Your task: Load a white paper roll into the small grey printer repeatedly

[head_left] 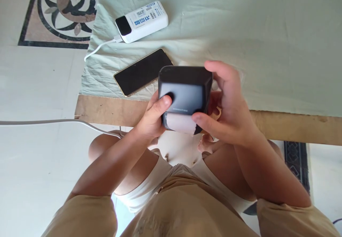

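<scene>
Dark grey small printer [185, 92], boxy, held up in both hands above the person's lap, just in front of the table's near edge. Head view only. Left hand [153, 117] wrapped round the printer's left side, fingers curled under and out of sight, thumb tip pressed on the front face near a round black button. Right hand [227, 105] cupped round the right side, index finger over the top right corner, thumb at the lower front edge touching the paper strip [179, 122], which is pale and sticks out of the slot at the bottom. Both hands closed on the printer, neither flat nor fully fisted.

Behind it on the pale green cloth [253, 34] covering the table: black phone [143, 71], screen dark, lying flat at an angle, its near corner hidden by the printer. Further back, white power bank [142, 21] with blue print and a white cable [100, 47] plugged into its left end. Another white cable [48, 122] runs across the floor at left. Panda rug [68, 10] top left. Person wears tan sleeves, tan shorts.
</scene>
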Available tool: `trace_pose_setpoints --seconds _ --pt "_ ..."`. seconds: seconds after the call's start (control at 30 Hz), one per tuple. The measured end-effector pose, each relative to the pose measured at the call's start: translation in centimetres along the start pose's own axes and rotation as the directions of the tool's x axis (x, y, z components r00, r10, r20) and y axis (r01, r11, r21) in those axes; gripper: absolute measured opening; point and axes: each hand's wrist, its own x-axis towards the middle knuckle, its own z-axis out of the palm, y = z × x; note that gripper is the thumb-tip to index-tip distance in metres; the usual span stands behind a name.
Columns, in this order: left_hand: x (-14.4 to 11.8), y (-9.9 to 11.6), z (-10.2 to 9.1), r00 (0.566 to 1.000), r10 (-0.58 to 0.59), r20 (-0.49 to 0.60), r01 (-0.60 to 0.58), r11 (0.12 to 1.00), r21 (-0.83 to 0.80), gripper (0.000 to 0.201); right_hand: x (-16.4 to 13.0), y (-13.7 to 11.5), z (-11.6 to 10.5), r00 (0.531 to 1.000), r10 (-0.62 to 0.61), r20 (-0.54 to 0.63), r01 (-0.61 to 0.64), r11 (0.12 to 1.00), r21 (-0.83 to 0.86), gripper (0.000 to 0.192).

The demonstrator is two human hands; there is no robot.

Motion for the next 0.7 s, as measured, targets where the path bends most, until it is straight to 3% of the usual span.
trace_pose_setpoints --seconds 0.13,0.3,0.37,0.47,0.53,0.7 --pt "-0.5 0.7 0.0 1.000 -0.014 -0.012 0.016 0.993 0.120 0.066 -0.2 0.3 1.0 0.998 0.021 0.066 -0.034 0.981 0.189 0.089" --pt "0.5 1.0 -0.8 0.976 0.208 0.069 -0.219 0.928 0.302 0.058 0.5 2.0 3.1 0.999 0.040 -0.003 -0.035 0.906 0.421 0.079" --pt "0.8 1.1 -1.1 0.979 0.197 0.059 -0.206 0.923 0.326 0.058 0.7 2.2 3.7 0.994 0.101 -0.033 -0.076 0.894 0.441 0.086" --pt "0.9 1.1 -1.1 0.989 0.143 0.030 -0.145 0.936 0.319 0.059 0.8 2.1 4.1 0.983 0.179 -0.031 -0.149 0.893 0.425 0.093" --pt "0.8 1.1 -1.0 0.991 0.136 0.015 -0.134 0.946 0.296 0.054 0.6 2.0 4.1 0.983 0.179 -0.032 -0.150 0.897 0.415 0.088" --pt "1.2 0.7 -0.2 0.996 0.082 -0.035 -0.080 0.995 0.057 0.049 0.0 2.8 3.7 0.990 0.139 -0.035 -0.120 0.935 0.334 0.077"
